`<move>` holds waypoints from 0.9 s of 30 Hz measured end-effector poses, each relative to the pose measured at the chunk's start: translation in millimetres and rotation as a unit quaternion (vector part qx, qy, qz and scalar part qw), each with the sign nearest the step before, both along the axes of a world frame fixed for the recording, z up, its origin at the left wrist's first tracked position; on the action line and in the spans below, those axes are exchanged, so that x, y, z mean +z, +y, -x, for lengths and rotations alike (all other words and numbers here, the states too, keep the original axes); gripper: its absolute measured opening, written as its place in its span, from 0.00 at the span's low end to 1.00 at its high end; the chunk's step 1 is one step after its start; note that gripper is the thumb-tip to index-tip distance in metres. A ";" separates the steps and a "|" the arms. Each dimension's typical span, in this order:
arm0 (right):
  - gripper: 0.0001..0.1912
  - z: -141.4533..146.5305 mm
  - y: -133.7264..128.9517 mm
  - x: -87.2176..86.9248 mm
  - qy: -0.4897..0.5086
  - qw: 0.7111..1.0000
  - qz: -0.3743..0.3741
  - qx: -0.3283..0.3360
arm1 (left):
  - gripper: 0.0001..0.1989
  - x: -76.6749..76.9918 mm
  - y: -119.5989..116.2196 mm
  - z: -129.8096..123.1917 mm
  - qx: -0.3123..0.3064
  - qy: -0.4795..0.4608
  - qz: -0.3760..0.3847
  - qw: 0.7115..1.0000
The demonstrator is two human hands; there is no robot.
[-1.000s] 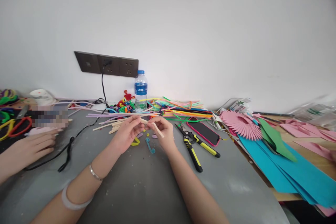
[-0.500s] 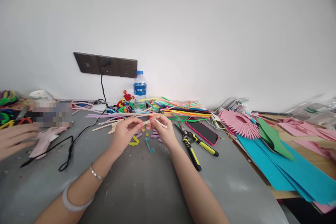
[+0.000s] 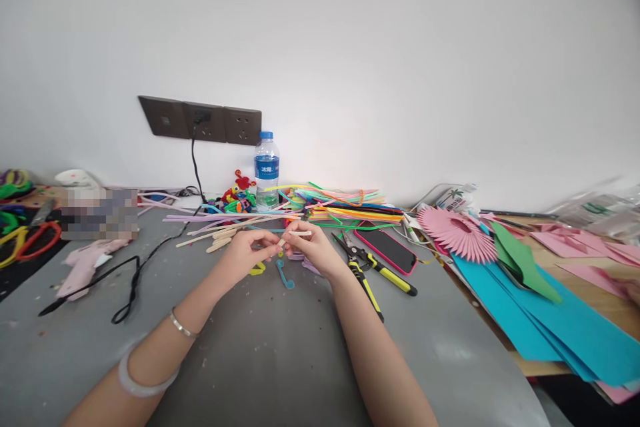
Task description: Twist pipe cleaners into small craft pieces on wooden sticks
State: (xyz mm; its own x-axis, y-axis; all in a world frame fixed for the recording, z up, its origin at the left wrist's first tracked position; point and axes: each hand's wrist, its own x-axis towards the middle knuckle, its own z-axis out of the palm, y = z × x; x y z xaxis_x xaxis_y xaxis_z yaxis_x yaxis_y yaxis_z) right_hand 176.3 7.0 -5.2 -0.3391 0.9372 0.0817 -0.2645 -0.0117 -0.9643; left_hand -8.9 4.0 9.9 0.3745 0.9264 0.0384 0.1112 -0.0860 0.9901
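Over the middle of the grey table (image 3: 260, 353), my left hand (image 3: 251, 255) and my right hand (image 3: 316, 252) meet with fingertips pinched together. Between them is a short cream pipe cleaner (image 3: 301, 233), bent, with one end sticking out over my right fingers. Both hands grip it, though the fingers partly hide it. Under the hands lie a curled blue pipe cleaner piece (image 3: 283, 275), a yellow bent piece (image 3: 257, 269) and some lilac pieces (image 3: 311, 267). Loose cream pipe cleaners (image 3: 220, 235) lie just behind my left hand.
Yellow-black pliers (image 3: 373, 267) and a phone (image 3: 387, 248) lie to the right. A water bottle (image 3: 267, 173) stands behind, beside bundled pipe cleaners (image 3: 350, 207). A pink glue gun (image 3: 83, 263) with a black cord is at left; blue paper (image 3: 545, 313) is at right.
My fingertips have come closer together, and the cream pipe cleaner's free end has turned to point right. Another person's hand at the left has gone out of view, baring orange-handled scissors.
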 end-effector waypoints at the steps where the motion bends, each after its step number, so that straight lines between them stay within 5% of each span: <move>1: 0.17 -0.4 0.0 -0.3 -0.005 1.000 -0.002 -0.001 | 0.08 -0.9 0.1 0.1 -0.011 0.005 0.015 1.000; 13: 0.16 -1.1 -1.4 -3.9 0.007 1.000 -0.024 0.016 | 0.13 8.7 -2.4 7.5 -0.147 -0.103 0.275 0.944; 21: 0.14 -1.9 -1.7 1.4 0.032 0.999 -0.020 0.007 | 0.13 4.3 -2.0 5.2 -0.134 -0.157 0.336 0.919; 27: 0.16 -1.9 -1.6 1.1 0.019 1.000 -0.009 0.000 | 0.17 0.4 -1.2 6.0 -0.104 -0.110 0.287 0.946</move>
